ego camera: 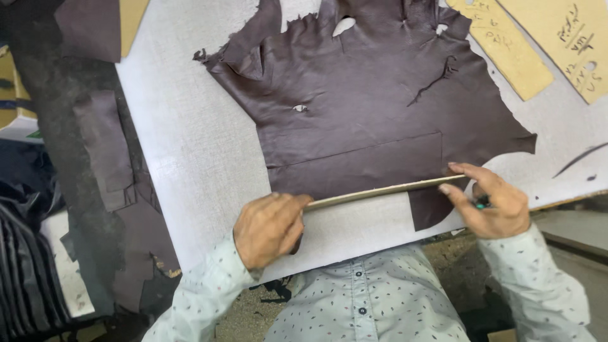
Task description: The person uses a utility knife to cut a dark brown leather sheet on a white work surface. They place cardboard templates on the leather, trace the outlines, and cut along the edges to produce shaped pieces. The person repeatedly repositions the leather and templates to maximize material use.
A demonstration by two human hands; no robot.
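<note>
A dark brown leather hide (373, 95) with ragged edges and small holes lies on a white cutting board (190, 145). My left hand (269, 228) and my right hand (491, 199) hold a thin flat cardboard panel (380, 191) between them, seen edge-on, tilted up off the board at the hide's near edge. A rectangular cut shows in the leather just behind the panel. My right hand also holds a small dark tool with a green part (482, 204) in its palm.
Two tan cardboard templates (506, 47) (570, 38) with handwriting lie at the far right of the board. Dark leather scraps (107, 145) hang over the board's left edge. Black material (25, 266) is piled on the left.
</note>
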